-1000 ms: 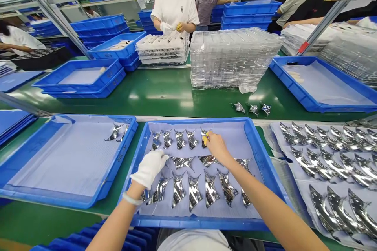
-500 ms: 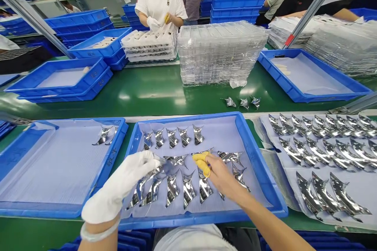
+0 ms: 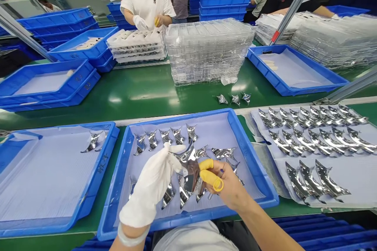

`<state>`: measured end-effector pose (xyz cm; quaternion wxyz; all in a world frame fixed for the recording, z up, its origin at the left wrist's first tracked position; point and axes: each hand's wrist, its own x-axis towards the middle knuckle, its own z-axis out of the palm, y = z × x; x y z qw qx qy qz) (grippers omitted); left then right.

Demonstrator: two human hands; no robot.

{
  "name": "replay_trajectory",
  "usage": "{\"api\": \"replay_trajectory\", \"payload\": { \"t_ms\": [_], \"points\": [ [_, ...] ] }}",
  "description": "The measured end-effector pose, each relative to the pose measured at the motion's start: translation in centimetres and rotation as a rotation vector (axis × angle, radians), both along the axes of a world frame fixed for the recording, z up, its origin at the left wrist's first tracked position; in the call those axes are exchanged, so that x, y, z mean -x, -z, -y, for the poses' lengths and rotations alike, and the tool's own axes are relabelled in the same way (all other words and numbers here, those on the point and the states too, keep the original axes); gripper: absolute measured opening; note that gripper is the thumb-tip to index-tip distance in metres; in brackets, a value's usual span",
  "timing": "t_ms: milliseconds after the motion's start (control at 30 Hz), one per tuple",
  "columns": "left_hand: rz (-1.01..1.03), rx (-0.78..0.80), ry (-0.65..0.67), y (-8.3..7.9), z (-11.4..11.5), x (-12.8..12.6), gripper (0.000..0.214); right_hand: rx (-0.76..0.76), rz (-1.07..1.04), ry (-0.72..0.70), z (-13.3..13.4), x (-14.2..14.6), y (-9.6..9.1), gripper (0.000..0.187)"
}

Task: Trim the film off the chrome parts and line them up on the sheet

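Gloved left hand curled, pinching curved chrome piece above blue tray; bare right hand half-curled, yellow finger cots at piece's edge, grip unclear. Other pieces in rows on tray.

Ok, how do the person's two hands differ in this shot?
The left hand wears a white glove and a white wristband; the right hand is bare, with yellow finger cots and no band. Both touch the same mirror-shiny curved piece above the blue tray.
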<state>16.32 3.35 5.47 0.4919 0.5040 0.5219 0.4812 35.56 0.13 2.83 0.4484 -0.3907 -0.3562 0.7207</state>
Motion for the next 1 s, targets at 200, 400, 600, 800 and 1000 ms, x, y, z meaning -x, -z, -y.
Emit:
{"api": "replay_trajectory", "payload": {
  "t_ms": [200,400,600,800,1000],
  "points": [
    [-0.066,0.001,0.025,0.1,1.9,-0.1,0.056,-0.040,0.013,0.101,0.7,0.5,-0.1,0.041],
    [-0.179,-0.083,-0.110,1.4,2.6,-1.0,0.055,-0.576,0.385,0.190,1.7,0.7,-1.3,0.018],
    [-0.202,-0.226,-0.173,0.5,3.1,-0.9,0.017,-1.005,0.684,0.274,2.3,0.1,-1.5,0.023],
    [-0.258,-0.400,-0.152,-0.1,3.5,-1.0,0.023,-1.115,0.797,0.310,2.3,0.1,-0.9,0.026],
    [-0.333,-0.629,-0.098,-0.8,3.8,-1.4,0.029,-0.993,0.742,0.360,1.9,0.2,1.2,0.027]
  ]
}}
